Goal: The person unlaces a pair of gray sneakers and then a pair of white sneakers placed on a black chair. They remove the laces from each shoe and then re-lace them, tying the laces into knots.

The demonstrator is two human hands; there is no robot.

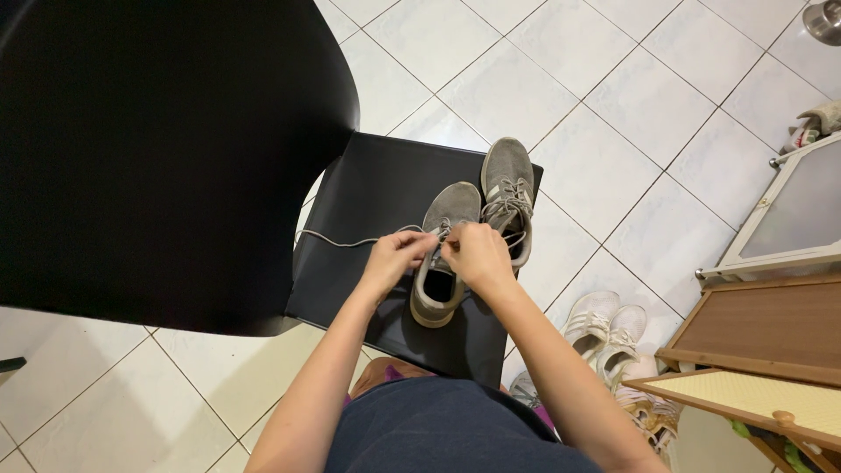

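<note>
A white tiled floor (613,105) lies under the black chair (368,228). The left hand (394,258) pinches the loose lace (342,243); the right hand (477,254) grips laces over the near grey shoe (442,263). Better to keep both ends evenly tight.

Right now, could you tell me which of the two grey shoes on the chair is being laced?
The left grey shoe, nearer the person: both hands, left hand and right hand, are on its lace. The other shoe sits untouched.
</note>
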